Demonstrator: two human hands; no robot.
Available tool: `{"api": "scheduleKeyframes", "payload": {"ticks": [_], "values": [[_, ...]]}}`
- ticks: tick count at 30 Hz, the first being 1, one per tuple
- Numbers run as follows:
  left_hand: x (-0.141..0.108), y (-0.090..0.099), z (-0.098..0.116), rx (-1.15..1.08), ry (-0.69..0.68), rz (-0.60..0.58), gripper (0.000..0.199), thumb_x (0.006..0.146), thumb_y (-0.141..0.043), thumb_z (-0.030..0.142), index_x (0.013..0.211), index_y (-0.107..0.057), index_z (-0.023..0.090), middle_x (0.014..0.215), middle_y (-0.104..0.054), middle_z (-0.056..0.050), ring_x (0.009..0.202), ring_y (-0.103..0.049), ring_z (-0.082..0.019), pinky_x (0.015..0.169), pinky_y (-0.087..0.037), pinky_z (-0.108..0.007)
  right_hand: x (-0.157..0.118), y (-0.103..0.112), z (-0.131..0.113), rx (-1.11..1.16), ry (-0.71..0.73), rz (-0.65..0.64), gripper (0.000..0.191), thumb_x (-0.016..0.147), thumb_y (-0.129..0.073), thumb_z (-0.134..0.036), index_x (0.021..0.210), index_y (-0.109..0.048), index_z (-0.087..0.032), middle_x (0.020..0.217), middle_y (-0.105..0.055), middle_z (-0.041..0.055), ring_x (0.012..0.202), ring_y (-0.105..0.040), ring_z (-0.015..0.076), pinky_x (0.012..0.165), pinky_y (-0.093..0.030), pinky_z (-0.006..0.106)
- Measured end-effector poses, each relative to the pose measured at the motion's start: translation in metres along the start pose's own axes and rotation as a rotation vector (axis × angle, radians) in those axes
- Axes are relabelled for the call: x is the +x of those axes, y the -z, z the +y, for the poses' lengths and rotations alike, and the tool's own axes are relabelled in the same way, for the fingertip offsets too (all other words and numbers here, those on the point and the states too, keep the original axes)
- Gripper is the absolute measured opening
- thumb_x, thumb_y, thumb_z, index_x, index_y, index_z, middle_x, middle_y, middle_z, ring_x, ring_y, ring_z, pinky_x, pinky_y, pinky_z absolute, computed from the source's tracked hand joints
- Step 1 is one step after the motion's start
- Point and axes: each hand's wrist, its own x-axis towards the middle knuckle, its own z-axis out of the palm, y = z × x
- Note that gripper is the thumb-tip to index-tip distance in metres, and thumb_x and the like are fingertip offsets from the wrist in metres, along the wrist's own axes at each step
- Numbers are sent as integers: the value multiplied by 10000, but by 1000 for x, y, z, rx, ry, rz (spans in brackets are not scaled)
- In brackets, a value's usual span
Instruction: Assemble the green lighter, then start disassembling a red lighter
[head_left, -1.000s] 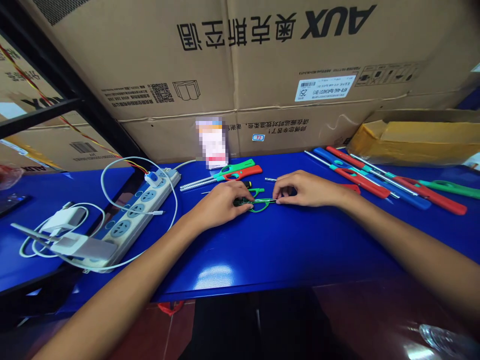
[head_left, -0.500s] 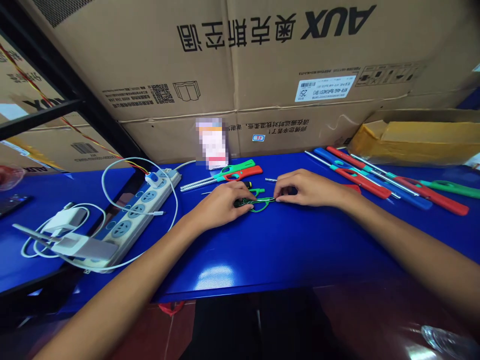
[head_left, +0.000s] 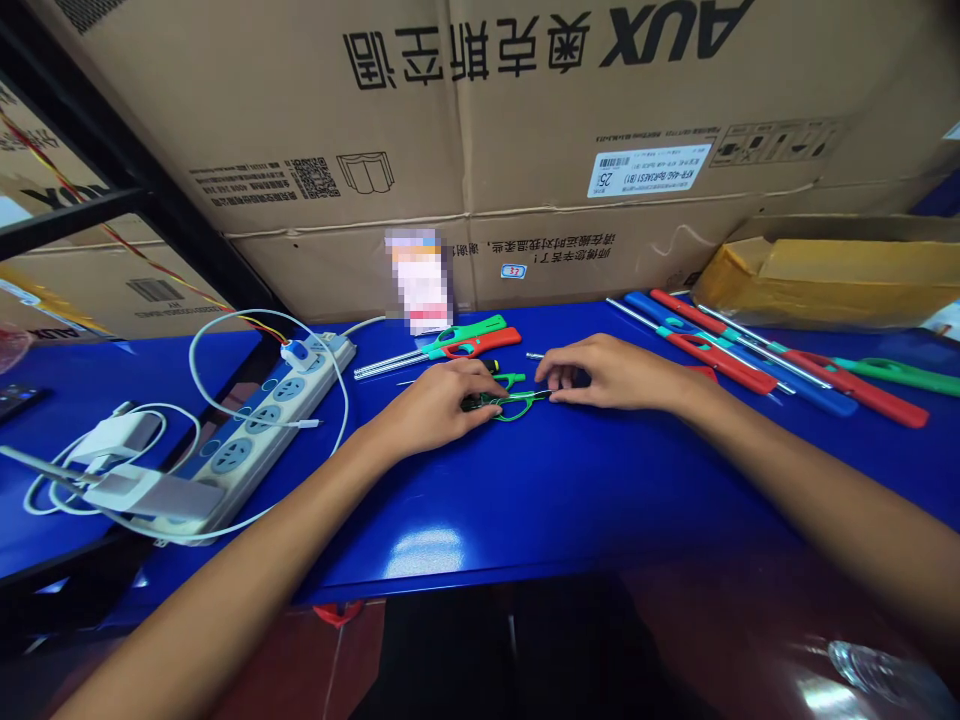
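Observation:
My left hand [head_left: 442, 402] is closed around a green lighter handle [head_left: 516, 405], its looped guard sticking out to the right past my fingertips. Dark parts show under those fingers, too small to name. My right hand [head_left: 596, 372] is curled at the handle's right end, thumb and forefinger by a thin dark piece that I cannot make out. Just behind lie another green piece [head_left: 513, 379] and a screwdriver with a black and yellow handle [head_left: 491, 366], partly hidden by my left hand. A metal tube end [head_left: 534, 356] and a red piece [head_left: 703, 372] show around my right hand.
A green lighter [head_left: 480, 328] and a red lighter [head_left: 491, 343] lie behind my left hand. Several long lighters [head_left: 862, 390] are to the right, before a yellow-taped box [head_left: 847, 270]. On the left sit a power strip [head_left: 262, 425] and looped white cables. A large carton [head_left: 525, 180] stands behind.
My right thumb and forefinger have parted slightly at the handle's thin end. My left hand keeps its hold. The whole view has shifted a little.

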Motion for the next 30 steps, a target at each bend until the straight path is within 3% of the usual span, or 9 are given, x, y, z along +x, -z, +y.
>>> {"api": "scheduleKeyframes", "payload": {"ticks": [9,30], "values": [[1,0,0,-14,-6,1,234,1018,-713,238,1228,-795,176,1194,-764,-102,1115,-725,-236,1064,-561,-415,-1,5,1,-42,109,-20,204,1031,-667,-301,1105,-842,-227,1016,-804,52,896,-736,194,836,-540,327],[0,-2,-2,12,-23,22,213,1016,-716,236,1205,-797,178,1173,-770,-98,1084,-733,-231,1017,-578,-408,3,-3,-1,22,27,-14,136,983,-730,-315,1024,-796,-204,956,-751,41,805,-683,164,746,-500,305]]}}
